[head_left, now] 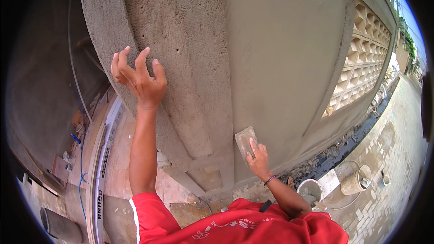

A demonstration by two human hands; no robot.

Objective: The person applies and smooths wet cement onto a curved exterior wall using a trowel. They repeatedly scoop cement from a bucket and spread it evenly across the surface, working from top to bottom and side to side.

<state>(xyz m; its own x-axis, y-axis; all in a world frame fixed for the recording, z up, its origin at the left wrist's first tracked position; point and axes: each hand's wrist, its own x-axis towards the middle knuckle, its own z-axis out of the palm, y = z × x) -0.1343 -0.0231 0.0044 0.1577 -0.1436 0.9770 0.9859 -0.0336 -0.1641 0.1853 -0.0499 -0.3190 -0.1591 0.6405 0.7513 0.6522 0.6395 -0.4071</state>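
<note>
At lower centre, the right hand (259,160) grips the float (243,141) at the wall (280,54), which appears smoothed, while at upper left the left hand (143,81), empty with fingers parted, fronts the column (181,31), rough and apparently unfinished.

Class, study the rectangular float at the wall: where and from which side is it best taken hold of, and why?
Probably by the back of the float, coming from the side away from the wall. Its flat plate faces the wall, leaving the outer side open, and the right hand holds it from there. The hand hides any handle.
</note>
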